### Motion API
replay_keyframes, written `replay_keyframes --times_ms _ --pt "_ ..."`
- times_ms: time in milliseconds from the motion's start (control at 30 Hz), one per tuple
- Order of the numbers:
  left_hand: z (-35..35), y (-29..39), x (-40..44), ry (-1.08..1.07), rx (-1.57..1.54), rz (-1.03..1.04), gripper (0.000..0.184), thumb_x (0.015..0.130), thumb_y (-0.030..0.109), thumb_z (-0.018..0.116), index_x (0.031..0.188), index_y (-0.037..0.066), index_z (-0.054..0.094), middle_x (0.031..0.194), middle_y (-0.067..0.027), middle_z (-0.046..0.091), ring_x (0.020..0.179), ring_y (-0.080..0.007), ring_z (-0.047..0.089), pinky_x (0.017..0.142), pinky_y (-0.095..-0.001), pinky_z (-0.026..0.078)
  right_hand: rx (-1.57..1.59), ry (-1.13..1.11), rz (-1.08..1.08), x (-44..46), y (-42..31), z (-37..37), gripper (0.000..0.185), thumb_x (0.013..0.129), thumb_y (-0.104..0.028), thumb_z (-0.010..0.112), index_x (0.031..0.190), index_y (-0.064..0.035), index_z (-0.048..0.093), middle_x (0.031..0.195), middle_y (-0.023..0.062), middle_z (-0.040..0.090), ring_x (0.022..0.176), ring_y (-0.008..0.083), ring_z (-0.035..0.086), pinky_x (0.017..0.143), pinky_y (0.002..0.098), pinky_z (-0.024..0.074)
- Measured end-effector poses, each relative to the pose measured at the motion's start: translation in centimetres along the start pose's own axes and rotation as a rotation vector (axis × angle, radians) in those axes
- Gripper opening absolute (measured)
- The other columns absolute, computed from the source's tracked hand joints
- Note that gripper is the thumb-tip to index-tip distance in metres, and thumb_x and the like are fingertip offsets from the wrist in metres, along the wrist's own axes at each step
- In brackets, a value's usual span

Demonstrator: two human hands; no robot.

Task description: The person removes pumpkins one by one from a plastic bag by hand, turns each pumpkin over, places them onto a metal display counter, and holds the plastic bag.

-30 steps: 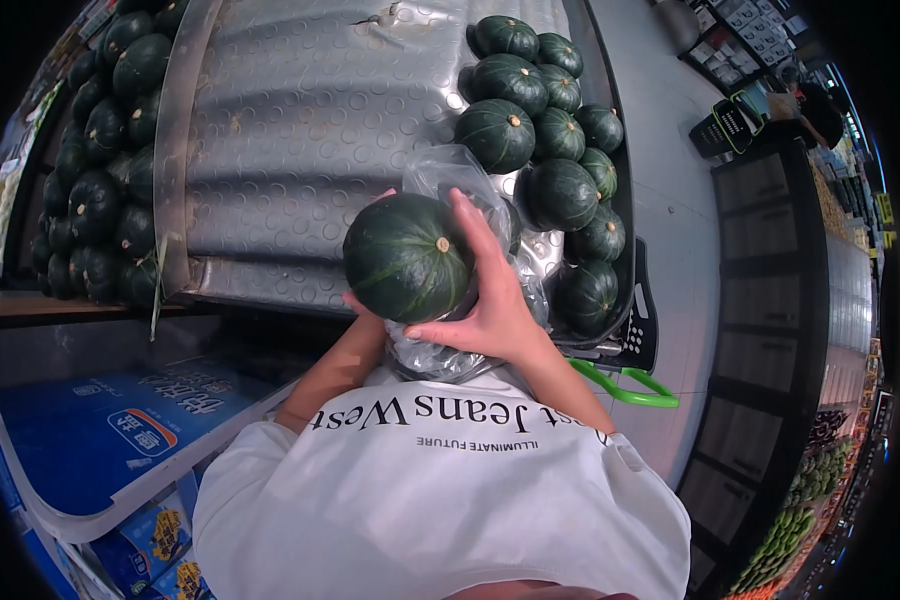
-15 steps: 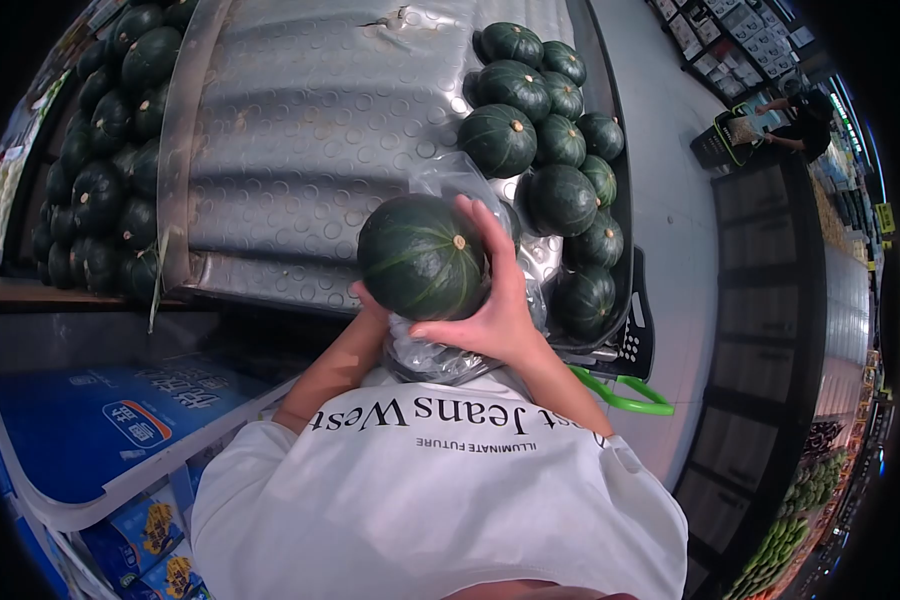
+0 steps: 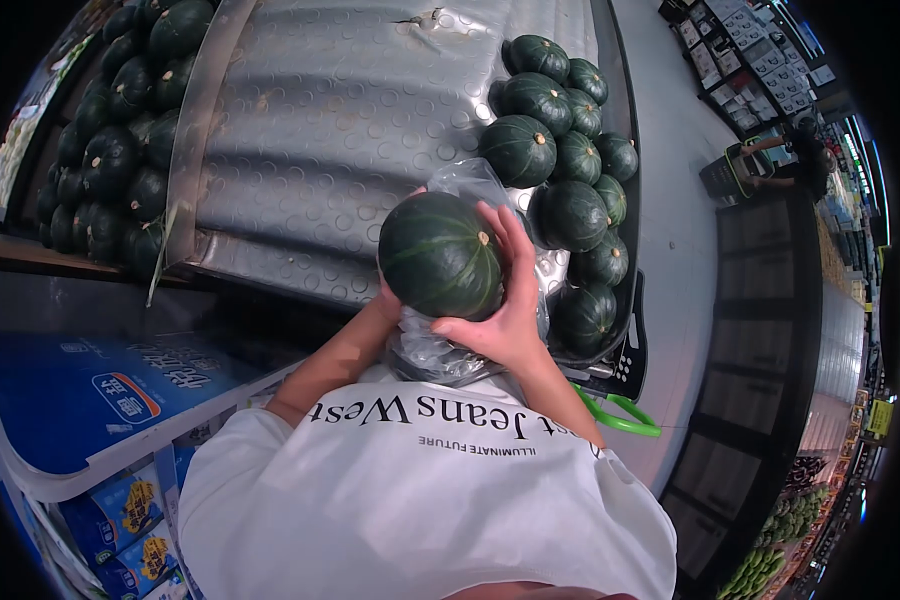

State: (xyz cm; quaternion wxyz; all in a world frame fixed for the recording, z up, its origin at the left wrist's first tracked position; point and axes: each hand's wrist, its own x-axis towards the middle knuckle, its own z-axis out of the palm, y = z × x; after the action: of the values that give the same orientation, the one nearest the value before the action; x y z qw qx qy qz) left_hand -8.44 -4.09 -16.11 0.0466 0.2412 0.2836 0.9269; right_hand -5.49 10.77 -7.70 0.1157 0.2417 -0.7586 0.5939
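Observation:
A round dark green pumpkin (image 3: pixel 438 255) with pale green stripes is held up in front of my chest. My right hand (image 3: pixel 510 300) wraps its right side, thumb below and fingers above, near the pale stem spot. On the far left side my left hand (image 3: pixel 388 297) supports it, mostly hidden behind the pumpkin. A clear plastic bag (image 3: pixel 435 350) bunches under and behind the pumpkin, close to both hands; its upper part shows above the pumpkin. Whether a hand also grips the bag I cannot tell.
Several pumpkins (image 3: pixel 518 150) sit along the right side of the padded silver display (image 3: pixel 320 130). More pumpkins (image 3: pixel 110 165) fill a bin at the left. A blue box (image 3: pixel 90 400) stands at lower left. Beyond the aisle, a person (image 3: pixel 810 165) reaches over a basket (image 3: pixel 730 177).
The held pumpkin and both hands have shifted slightly right in view, along with the display. The person across the aisle and their basket have come further into view.

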Motion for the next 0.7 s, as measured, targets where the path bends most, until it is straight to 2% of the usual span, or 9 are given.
replay_keyframes --times_ms 67,133,200,500,600,700 --pt "-0.7 -0.5 -0.2 0.146 0.303 -0.041 0.097 0.08 0.064 0.059 0.146 0.005 0.02 0.143 -0.0171 0.038 0.13 -0.028 0.042 0.109 -0.0438 0.035 0.033 0.021 0.021 -0.1 0.3 0.0 0.124 0.058 -0.053 0.086 0.146 0.0012 0.016 0.142 0.0254 0.035 0.127 0.0332 0.043 0.106 0.0424 0.0349" --pt "-2.2 -1.1 -0.6 0.226 0.454 -0.131 0.094 0.081 0.061 0.058 0.144 -0.001 0.025 0.141 -0.0174 0.04 0.129 -0.0262 0.043 0.108 -0.0411 0.034 0.068 0.037 0.036 -0.1 0.3 0.1 0.125 0.059 -0.055 0.085 0.146 0.0009 0.015 0.142 0.0255 0.035 0.127 0.033 0.043 0.105 0.0424 0.0349" --pt "-2.6 -1.5 -1.1 0.25 0.51 -0.177 0.094 0.081 0.061 0.058 0.143 -0.002 0.026 0.141 -0.0177 0.041 0.129 -0.0264 0.043 0.108 -0.0409 0.034 0.1 0.051 0.048 -0.1 0.2 0.1 0.124 0.06 -0.056 0.083 0.146 0.0007 0.013 0.141 0.0255 0.035 0.127 0.0328 0.043 0.105 0.0423 0.0347" --pt "-1.8 -1.5 -0.6 0.226 0.476 -0.103 0.091 0.079 0.059 0.06 0.14 -0.004 0.033 0.138 -0.0187 0.044 0.126 -0.027 0.046 0.107 -0.04 0.034 -0.039 0.003 -0.078 0.0 0.6 -0.1 0.122 0.063 -0.053 0.083 0.146 0.0013 0.012 0.143 0.0282 0.032 0.129 0.0336 0.041 0.106 0.0426 0.0341" --pt "-1.2 -0.8 -0.4 0.202 0.495 -0.072 0.09 0.079 0.059 0.06 0.139 -0.004 0.035 0.137 -0.0191 0.045 0.126 -0.0272 0.046 0.106 -0.0397 0.035 0.064 0.09 -0.081 0.2 0.1 0.0 0.115 0.062 -0.044 0.086 0.144 0.0026 0.021 0.141 0.0264 0.039 0.128 0.0357 0.045 0.105 0.042 0.0365" --pt "0.0 0.7 0.4 0.143 0.608 -0.005 0.09 0.078 0.058 0.061 0.137 -0.005 0.037 0.136 -0.0194 0.046 0.125 -0.0275 0.047 0.106 -0.0394 0.035 0.138 0.122 -0.077 0.1 0.3 -0.1 0.113 0.063 -0.041 0.086 0.145 0.0012 0.022 0.141 0.0255 0.038 0.127 0.0345 0.046 0.105 0.0418 0.0373"
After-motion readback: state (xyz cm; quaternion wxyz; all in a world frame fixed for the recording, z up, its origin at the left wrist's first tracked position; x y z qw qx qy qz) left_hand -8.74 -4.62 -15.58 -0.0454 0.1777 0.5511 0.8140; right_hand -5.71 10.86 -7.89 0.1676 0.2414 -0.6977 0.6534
